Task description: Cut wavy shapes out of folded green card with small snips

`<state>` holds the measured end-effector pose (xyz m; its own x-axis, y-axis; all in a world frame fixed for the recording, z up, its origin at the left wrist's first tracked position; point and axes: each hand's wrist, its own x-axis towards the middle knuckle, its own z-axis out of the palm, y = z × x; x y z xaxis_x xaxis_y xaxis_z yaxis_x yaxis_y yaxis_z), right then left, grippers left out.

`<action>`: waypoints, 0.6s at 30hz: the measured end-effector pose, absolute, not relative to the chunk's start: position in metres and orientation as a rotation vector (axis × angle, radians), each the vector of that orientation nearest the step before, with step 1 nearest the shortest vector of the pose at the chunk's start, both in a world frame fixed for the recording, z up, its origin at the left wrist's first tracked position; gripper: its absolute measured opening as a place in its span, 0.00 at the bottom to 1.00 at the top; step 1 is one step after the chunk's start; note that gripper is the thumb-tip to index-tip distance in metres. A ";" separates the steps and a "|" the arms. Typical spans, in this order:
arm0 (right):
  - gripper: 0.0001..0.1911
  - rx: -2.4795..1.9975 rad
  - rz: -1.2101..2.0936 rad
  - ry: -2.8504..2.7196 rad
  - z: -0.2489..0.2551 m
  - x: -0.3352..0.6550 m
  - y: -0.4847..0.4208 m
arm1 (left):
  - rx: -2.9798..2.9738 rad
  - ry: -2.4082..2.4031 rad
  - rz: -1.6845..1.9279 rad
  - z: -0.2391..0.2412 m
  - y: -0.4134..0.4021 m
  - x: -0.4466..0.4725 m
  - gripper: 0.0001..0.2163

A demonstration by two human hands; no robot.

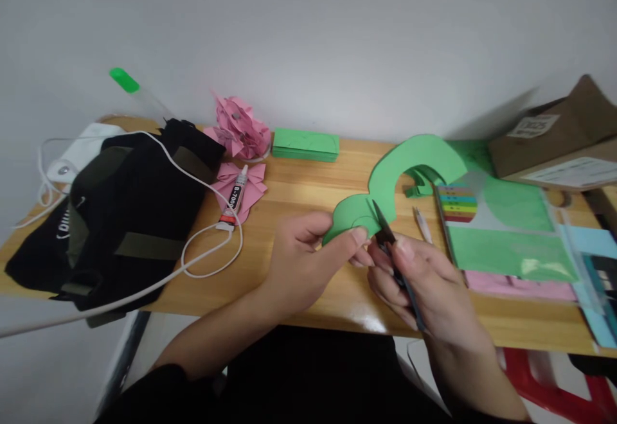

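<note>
Green paper cutout (407,157) is between and beyond the two hands, over the middle of the wooden table (303,186). At far left is a black bag (139,205), with a white cable (186,270) looping past it. A glue tube (234,202) rests on pink folded paper, a crumpled pink paper flower (241,125) behind it. Next comes a stack of green paper (306,146) near the wall.

The left hand (306,260) pinches the cutout's lower-left end, thumb above and fingers underneath, beside a drawn curved line. From that pinch the long axis runs up and rightward, then arches over, away from both hands. The left hand is the nearer, being on the paper itself.

A dark-bladed cutter (382,220) points up and slightly left, its tip overlapping the paper; whether it bites, I cannot tell. The right hand (427,276) is closed around its handle. Farther right are a pen (423,223), a clear folder (511,247) and a cardboard box (554,135).
</note>
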<state>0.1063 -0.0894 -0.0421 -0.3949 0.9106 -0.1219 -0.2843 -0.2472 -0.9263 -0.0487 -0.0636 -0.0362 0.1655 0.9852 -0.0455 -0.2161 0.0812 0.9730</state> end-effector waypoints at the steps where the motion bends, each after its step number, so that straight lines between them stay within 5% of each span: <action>1: 0.21 -0.890 1.782 -1.114 -0.041 0.107 -0.089 | 1.069 0.949 1.138 -0.036 -0.063 -0.049 0.10; 18: 0.23 -0.878 1.954 -1.127 -0.030 0.118 -0.092 | 1.096 0.873 0.970 -0.023 -0.060 -0.062 0.12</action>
<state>0.1176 -0.0916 -0.0297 -0.5205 0.8289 -0.2050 -0.2377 -0.3713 -0.8976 -0.0625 -0.0598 -0.0232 0.3352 0.9376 -0.0928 -0.1906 0.1639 0.9679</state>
